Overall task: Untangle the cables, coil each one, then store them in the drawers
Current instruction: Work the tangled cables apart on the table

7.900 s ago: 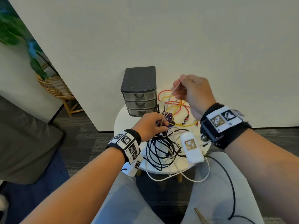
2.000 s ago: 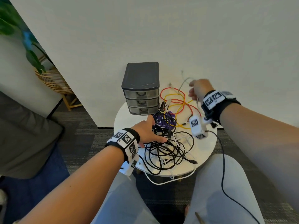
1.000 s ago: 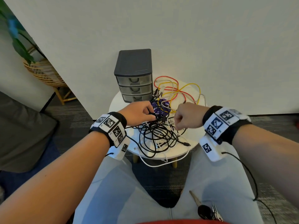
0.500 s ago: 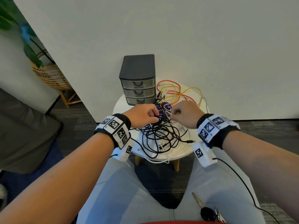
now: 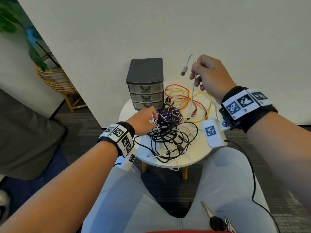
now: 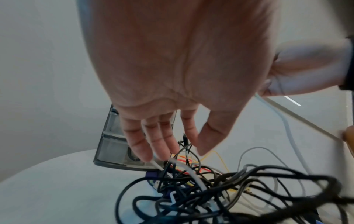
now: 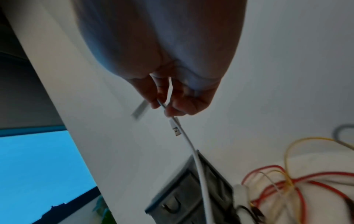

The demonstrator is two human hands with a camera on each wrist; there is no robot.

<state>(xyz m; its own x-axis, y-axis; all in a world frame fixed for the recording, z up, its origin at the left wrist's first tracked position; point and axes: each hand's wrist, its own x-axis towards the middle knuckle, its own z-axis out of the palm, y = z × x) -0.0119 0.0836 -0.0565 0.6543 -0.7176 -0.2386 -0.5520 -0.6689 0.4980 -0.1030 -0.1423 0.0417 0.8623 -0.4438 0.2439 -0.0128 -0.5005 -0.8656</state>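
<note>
Overhead, the right hand (image 5: 207, 75) pinches a white cable (image 5: 192, 91) between thumb and fingertips, raised well above the round table (image 5: 198, 152), with bare wall behind it and its USB plug (image 5: 184, 70) dangling free. The cable slopes down into the black tangle (image 5: 168, 138) at the table's middle, near the front edge. The left hand (image 5: 143, 121), fingers straight and apart, reaches into that tangle just beside the closed drawers (image 5: 146, 93). Only the left wrist view shows its fingertips (image 6: 145, 156) touching a white strand (image 6: 184, 168).

Drawers (image 5: 145, 88) stand at the table's (image 5: 198, 155) back left, cable tangle (image 5: 170, 137) before them.
</note>
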